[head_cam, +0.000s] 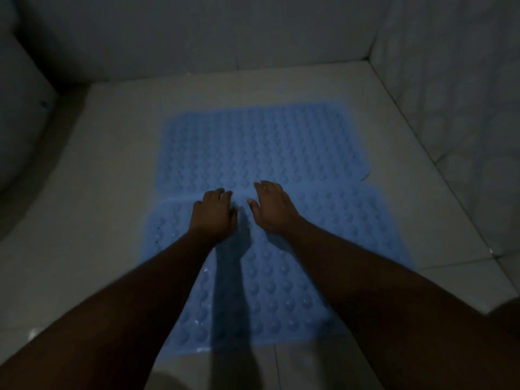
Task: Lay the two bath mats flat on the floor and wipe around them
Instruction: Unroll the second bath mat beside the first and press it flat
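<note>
Two blue bath mats with round bumps lie on the pale tiled floor, one behind the other. The far mat (253,144) lies flat near the back wall. The near mat (281,291) lies flat toward me, and its far edge meets or slightly overlaps the far mat. My left hand (213,213) rests palm down on the near mat's far edge, fingers spread. My right hand (274,206) rests palm down just to its right on the same seam. Neither hand holds anything. No cloth is in view.
The tiled floor (112,192) is bounded by a tiled back wall (225,38) and a tiled right wall (450,94). A white curved fixture (19,122), perhaps a toilet, stands at the left. The light is dim.
</note>
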